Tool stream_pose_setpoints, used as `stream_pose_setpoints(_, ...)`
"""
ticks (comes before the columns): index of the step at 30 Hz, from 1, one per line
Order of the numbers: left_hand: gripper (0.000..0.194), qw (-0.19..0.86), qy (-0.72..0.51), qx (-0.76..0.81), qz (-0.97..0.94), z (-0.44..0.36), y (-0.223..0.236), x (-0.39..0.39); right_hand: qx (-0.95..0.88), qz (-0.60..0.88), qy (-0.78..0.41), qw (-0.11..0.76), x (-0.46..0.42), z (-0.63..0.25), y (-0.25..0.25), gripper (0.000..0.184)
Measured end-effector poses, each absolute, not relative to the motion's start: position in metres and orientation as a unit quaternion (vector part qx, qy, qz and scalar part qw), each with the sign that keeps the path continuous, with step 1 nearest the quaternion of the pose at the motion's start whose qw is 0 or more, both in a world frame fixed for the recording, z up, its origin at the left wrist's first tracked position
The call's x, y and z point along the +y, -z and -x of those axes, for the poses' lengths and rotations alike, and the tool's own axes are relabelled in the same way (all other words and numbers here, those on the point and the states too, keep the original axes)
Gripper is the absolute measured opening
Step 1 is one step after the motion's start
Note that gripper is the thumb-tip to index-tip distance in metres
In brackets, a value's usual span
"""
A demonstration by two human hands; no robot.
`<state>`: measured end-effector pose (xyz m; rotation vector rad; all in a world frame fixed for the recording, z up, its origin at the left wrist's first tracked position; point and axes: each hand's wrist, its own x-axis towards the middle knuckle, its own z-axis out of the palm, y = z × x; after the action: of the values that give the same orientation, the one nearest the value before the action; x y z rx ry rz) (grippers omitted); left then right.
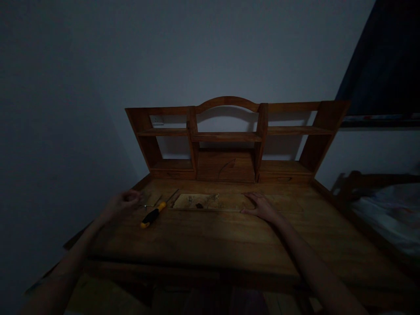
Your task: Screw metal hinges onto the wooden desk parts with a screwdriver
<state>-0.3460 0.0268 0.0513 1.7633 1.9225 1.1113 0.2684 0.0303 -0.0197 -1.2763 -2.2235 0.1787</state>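
My left hand is over the left part of the wooden desk, its fingers curled together. Whatever they may pinch is too dark and small to make out. Just right of those fingers lies a small thin metal piece. A screwdriver with a black and yellow handle rests on the desk, its shaft pointing away to the right. My right hand lies on a long, flat wooden strip, thumb and fingers spread across its width. The strip's left part is pale, stained and rough, with a dark spot on it.
At the back of the desk stands a wooden shelf unit with an arched top, against a wall. Bedding shows at the far right, below a dark window or panel. The room is dim.
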Motion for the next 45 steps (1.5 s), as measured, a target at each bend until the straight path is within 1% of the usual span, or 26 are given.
stream_pose_setpoints(2, 0.074, 0.181, -0.403, 0.649, -0.620, 0.324, -0.058, 0.042, -0.830, 0.476, -0.067, 0.285, 0.029, -0.268, 0.019, 0.072)
stream_pose_setpoints(4, 0.070, 0.202, -0.454, 0.603, -0.624, 0.280, -0.065, 0.056, -0.828, 0.476, -0.068, 0.288, 0.028, -0.269, 0.018, 0.073)
stream_pose_setpoints(7, 0.060, 0.293, -0.471, 0.496, -0.668, 0.183, -0.067, 0.076, -0.828, 0.474, -0.070, 0.290, 0.028, -0.269, 0.019, 0.074)
stream_pose_setpoints(10, 0.056, 0.401, -0.449, 0.411, -0.685, 0.079, -0.054, 0.088, -0.832, 0.470, -0.066, 0.287, 0.025, -0.269, 0.017, 0.074)
stream_pose_setpoints(12, 0.053, 0.459, -0.441, 0.380, -0.671, 0.023, -0.039, 0.089, -0.832, 0.468, -0.057, 0.292, 0.020, -0.266, 0.011, 0.083)
stream_pose_setpoints(13, 0.051, 0.485, -0.432, 0.364, -0.667, 0.002, -0.030, 0.089, -0.830, 0.466, -0.050, 0.303, 0.017, -0.263, 0.007, 0.093)
stream_pose_setpoints(14, 0.050, 0.505, -0.433, 0.345, -0.663, -0.014, -0.022, 0.087, -0.822, 0.458, -0.049, 0.336, 0.013, -0.259, 0.003, 0.102)
stream_pose_setpoints(15, 0.049, 0.518, -0.439, 0.327, -0.658, -0.025, -0.014, 0.084, -0.820, 0.444, -0.048, 0.358, 0.009, -0.253, -0.001, 0.107)
stream_pose_setpoints(16, 0.048, 0.531, -0.440, 0.315, -0.652, -0.032, -0.007, 0.081, -0.820, 0.432, -0.044, 0.372, 0.005, -0.247, -0.005, 0.107)
stream_pose_setpoints(18, 0.047, 0.557, -0.431, 0.301, -0.643, -0.038, 0.004, 0.073, -0.827, 0.409, -0.036, 0.384, -0.001, -0.234, -0.010, 0.100)
stream_pose_setpoints(21, 0.049, 0.593, -0.415, 0.276, -0.633, -0.037, 0.012, 0.065, -0.830, 0.388, -0.034, 0.399, -0.005, -0.219, -0.008, 0.079)
stream_pose_setpoints(23, 0.051, 0.602, -0.415, 0.262, -0.629, -0.037, 0.012, 0.061, -0.822, 0.389, -0.040, 0.414, -0.005, -0.215, -0.003, 0.071)
stream_pose_setpoints(29, 0.047, 0.597, -0.430, 0.269, -0.621, -0.040, 0.008, 0.053, -0.772, 0.412, -0.034, 0.482, -0.003, -0.217, 0.005, 0.061)
stream_pose_setpoints(33, 0.042, 0.600, -0.434, 0.261, -0.619, -0.039, 0.006, 0.051, -0.771, 0.403, -0.037, 0.492, -0.003, -0.215, 0.004, 0.054)
stream_pose_setpoints(36, 0.041, 0.599, -0.447, 0.277, -0.604, -0.038, 0.006, 0.052, -0.770, 0.401, -0.044, 0.495, -0.003, -0.214, 0.003, 0.054)
stream_pose_setpoints(39, 0.041, 0.597, -0.463, 0.279, -0.592, -0.038, 0.006, 0.053, -0.753, 0.411, -0.080, 0.507, -0.002, -0.215, 0.002, 0.061)
stream_pose_setpoints(41, 0.043, 0.615, -0.467, 0.262, -0.578, -0.037, 0.006, 0.054, -0.726, 0.421, -0.132, 0.528, -0.002, -0.216, 0.000, 0.065)
stream_pose_setpoints(42, 0.044, 0.631, -0.465, 0.252, -0.567, -0.036, 0.006, 0.053, -0.713, 0.422, -0.163, 0.535, -0.002, -0.217, -0.002, 0.063)
stream_pose_setpoints(45, 0.044, 0.678, -0.464, 0.231, -0.521, -0.034, 0.005, 0.053, -0.708, 0.407, -0.216, 0.536, -0.001, -0.218, -0.007, 0.043)
